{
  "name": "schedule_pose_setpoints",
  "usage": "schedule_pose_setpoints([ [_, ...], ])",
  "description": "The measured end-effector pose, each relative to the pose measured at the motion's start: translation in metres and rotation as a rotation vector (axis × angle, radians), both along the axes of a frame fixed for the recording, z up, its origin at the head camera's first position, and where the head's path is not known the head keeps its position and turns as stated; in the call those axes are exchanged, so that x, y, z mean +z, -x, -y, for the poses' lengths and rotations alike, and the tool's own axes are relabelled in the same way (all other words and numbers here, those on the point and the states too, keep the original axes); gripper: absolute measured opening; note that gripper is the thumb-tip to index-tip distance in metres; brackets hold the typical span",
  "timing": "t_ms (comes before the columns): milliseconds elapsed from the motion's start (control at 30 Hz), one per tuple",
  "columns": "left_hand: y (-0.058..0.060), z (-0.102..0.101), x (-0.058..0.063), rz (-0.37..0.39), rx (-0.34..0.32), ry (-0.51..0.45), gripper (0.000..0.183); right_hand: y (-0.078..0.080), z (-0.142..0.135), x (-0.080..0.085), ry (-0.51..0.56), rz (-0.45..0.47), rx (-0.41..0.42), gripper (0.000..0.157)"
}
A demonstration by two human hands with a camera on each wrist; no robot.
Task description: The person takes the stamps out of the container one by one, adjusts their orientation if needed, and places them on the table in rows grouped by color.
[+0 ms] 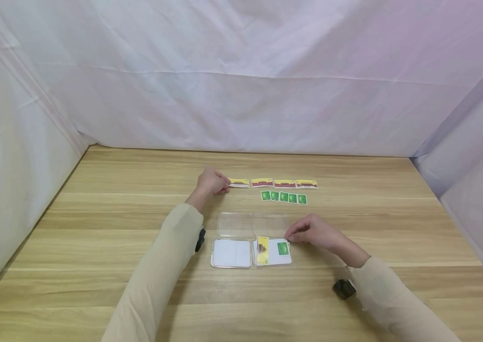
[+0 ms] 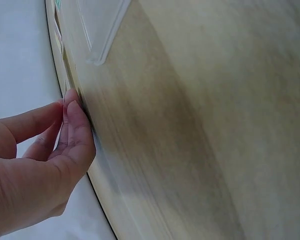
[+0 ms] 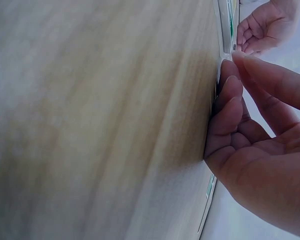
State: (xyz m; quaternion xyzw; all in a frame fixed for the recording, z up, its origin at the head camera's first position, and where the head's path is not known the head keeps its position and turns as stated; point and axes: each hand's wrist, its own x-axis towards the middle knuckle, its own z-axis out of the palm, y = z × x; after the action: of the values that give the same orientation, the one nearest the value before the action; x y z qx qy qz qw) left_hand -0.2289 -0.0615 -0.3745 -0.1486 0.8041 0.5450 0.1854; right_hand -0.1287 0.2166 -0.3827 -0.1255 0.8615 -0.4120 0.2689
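Note:
My left hand [image 1: 213, 181] pinches the left end of a yellow postage stamp [image 1: 239, 182], the leftmost in a row of similar yellow and red stamps. In the left wrist view, its thumb meets the fingertips at the stamp's edge. Down at the right, my right hand [image 1: 310, 231] has its thumb and forefinger at the upper right corner of an opened clear plastic case [image 1: 291, 261]. White cards [image 1: 273, 258] lie inside this case. On them rest an upright yellow stamp [image 1: 262, 250] and a green stamp [image 1: 283, 248].
A second clear case [image 1: 212, 262] with white cards lies to the left, and clear lids [image 1: 235, 223] stretch behind both. Several green stamps [image 1: 284, 196] form a row behind the lids. White cloth [image 1: 241, 114] walls in the wooden table [image 1: 96, 228].

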Motion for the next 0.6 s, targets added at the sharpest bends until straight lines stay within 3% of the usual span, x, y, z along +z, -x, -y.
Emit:
schedule_pose_setpoints([
  [600, -0.0086, -0.0002, 0.0091, -0.028, -0.05, 0.019, 0.015, 0.0001, 0.0005, -0.0011, 0.002, 0.001, 0.001, 0.011],
])
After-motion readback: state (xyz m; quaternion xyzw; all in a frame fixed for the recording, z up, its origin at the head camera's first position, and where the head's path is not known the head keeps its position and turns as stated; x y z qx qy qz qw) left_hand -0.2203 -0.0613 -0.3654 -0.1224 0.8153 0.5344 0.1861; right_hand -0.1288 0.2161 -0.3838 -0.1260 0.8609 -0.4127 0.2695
